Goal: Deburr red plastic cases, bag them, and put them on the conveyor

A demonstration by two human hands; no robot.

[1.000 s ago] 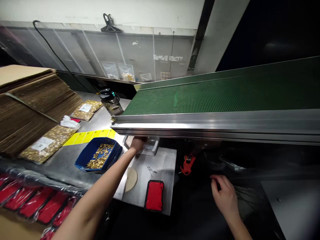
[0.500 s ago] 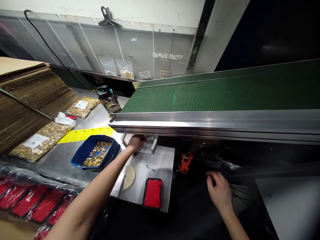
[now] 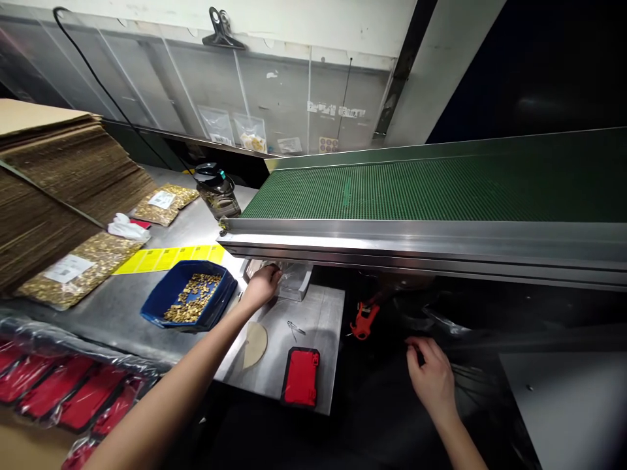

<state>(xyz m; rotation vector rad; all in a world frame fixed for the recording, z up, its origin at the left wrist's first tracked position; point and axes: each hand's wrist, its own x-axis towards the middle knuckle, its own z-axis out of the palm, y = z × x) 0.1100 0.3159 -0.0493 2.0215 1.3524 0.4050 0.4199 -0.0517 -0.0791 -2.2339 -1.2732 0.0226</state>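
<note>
My left hand (image 3: 263, 285) is closed, fingers curled together, over a grey tray (image 3: 302, 285) under the conveyor's near edge. Clear plastic lies in the tray; what the fingertips hold, if anything, is hidden. To that hand's left is a blue bin (image 3: 155, 304) with small gold-coloured metal pieces (image 3: 193, 300). My right hand (image 3: 432, 378) hovers over the dark area at the lower right, fingers loosely bent, a gap at the thumb, nothing visible in it. Nearer the tray lie a red and black case (image 3: 301, 377), a small metal piece (image 3: 296, 328) and a round tan disc (image 3: 255, 344).
A green conveyor belt (image 3: 392, 189) with a metal side rail (image 3: 392, 238) crosses above the tray. An orange-red tool (image 3: 364, 321) lies right of the metal table. Left are stacked cardboard (image 3: 63, 173), a bag of gold pieces (image 3: 81, 271), a jar (image 3: 218, 196) and bagged red cases (image 3: 59, 391).
My left hand has drawn slightly up within the tray, its fingers now more visible. The view has shifted a little; my right hand keeps nearly the same pose.
</note>
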